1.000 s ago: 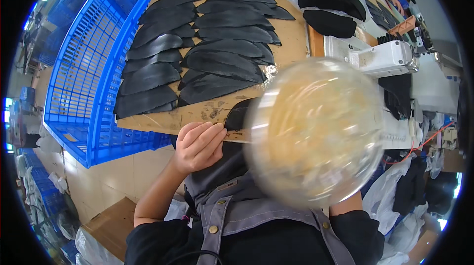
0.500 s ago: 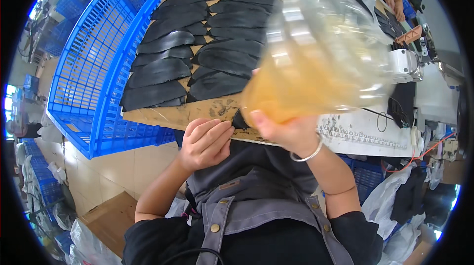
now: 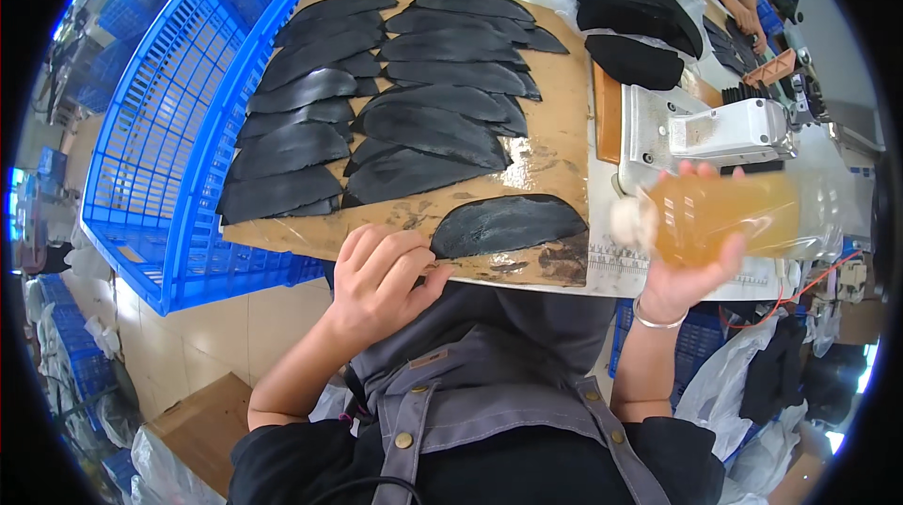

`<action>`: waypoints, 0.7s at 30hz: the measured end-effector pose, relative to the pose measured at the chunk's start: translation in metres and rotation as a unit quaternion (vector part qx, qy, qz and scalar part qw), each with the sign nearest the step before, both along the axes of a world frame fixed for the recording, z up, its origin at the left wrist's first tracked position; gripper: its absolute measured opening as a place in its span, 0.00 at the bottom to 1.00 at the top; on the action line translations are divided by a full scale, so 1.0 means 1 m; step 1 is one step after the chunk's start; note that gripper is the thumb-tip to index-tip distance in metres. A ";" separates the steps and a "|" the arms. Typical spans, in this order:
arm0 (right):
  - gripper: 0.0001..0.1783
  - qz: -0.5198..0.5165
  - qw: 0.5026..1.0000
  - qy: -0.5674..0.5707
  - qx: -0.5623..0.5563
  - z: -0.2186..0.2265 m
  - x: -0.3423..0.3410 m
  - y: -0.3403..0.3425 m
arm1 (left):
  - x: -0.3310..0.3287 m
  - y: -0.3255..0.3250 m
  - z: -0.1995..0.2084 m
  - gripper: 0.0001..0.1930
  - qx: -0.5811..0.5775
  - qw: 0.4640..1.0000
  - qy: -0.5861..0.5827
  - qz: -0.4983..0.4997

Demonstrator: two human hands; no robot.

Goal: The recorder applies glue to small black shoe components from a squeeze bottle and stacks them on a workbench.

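Near the front edge of a brown cardboard sheet (image 3: pixel 404 209) lies a single black curved piece (image 3: pixel 513 226), shiny on top. My left hand (image 3: pixel 384 272) is closed at its left tip, fingers bent and thumb pressed in; the exact pinch is partly hidden. Off the sheet's right side, my right hand (image 3: pixel 691 279) is wrapped around a clear plastic bottle (image 3: pixel 729 218) of amber liquid. The bottle is held nearly level, its whitish, blurred end (image 3: pixel 632 221) pointing left. Two columns of overlapping black curved pieces (image 3: pixel 433 124) cover the sheet's upper part.
A blue plastic crate (image 3: pixel 174 223) stands along the left side. On the right are a white metal machine (image 3: pixel 696 134), a ruler scale (image 3: pixel 616 260) and a red cable (image 3: pixel 828 277). Black pieces (image 3: pixel 635 11) lie in clear plastic behind. A co-worker's hands (image 3: pixel 748 21) show at far right.
The bottle has come down and right from in front of the sheet, tipping onto its side in my right hand. The front black piece is now uncovered. My left hand stays at its tip.
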State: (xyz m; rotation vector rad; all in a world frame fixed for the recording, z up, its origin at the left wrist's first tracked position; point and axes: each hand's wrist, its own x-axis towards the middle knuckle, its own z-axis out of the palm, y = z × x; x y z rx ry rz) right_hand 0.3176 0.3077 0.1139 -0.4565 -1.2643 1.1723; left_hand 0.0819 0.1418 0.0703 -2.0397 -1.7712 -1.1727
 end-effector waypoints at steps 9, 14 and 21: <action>0.34 0.253 0.864 0.329 -0.287 -0.041 0.028 -0.005 | 0.034 0.064 0.037 0.30 -0.150 0.985 0.037 -0.082; 0.35 0.203 0.893 0.259 -0.307 -0.051 0.022 -0.010 | 0.043 0.078 0.038 0.27 -0.189 0.972 0.077 -0.112; 0.34 0.192 0.883 0.277 -0.328 -0.050 0.023 -0.011 | 0.042 0.082 0.042 0.19 -0.181 0.975 0.058 -0.118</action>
